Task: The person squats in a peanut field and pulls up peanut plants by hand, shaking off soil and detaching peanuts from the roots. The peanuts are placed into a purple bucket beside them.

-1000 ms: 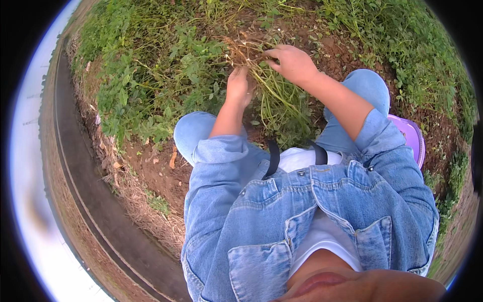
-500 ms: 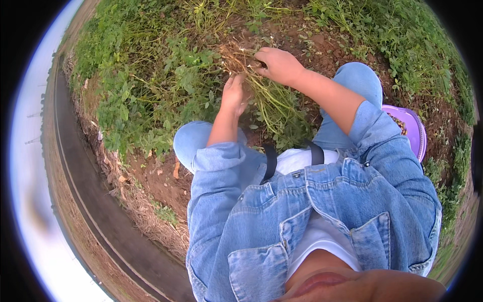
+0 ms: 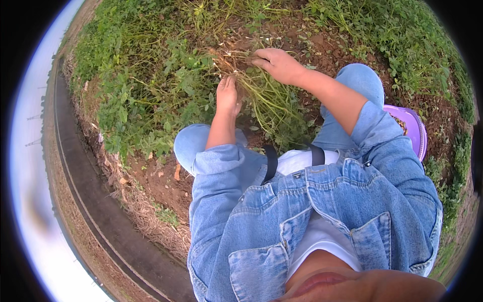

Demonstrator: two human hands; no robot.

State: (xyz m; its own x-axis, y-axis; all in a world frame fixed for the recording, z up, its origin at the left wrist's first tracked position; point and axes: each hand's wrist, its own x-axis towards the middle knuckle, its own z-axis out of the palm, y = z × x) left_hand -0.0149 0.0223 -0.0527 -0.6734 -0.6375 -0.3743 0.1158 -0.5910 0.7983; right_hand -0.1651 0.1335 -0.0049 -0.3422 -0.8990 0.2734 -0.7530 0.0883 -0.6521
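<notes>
An uprooted peanut plant [image 3: 266,98] lies before me, its green stems trailing toward my knees. Its tangled brown roots [image 3: 229,59] point away, with small pale bits among them. My right hand [image 3: 275,64] reaches in from the right, thumb and fingers closed at the root end. On the left side, my left hand [image 3: 228,95] has its fingers stretched out, their tips beside the roots and the thumb apart. Whatever lies under its palm is hidden.
A purple bucket [image 3: 416,132] holding small brownish pieces stands by my right knee. Leafy green plants [image 3: 146,85] grow at left and far right, with brown soil [image 3: 322,48] between. Dry straw [image 3: 151,216] borders a paved road [image 3: 95,201] at left.
The roots have sunk and spread out toward the left. My left hand has shifted slightly left and its fingers have straightened. My right hand has moved a little.
</notes>
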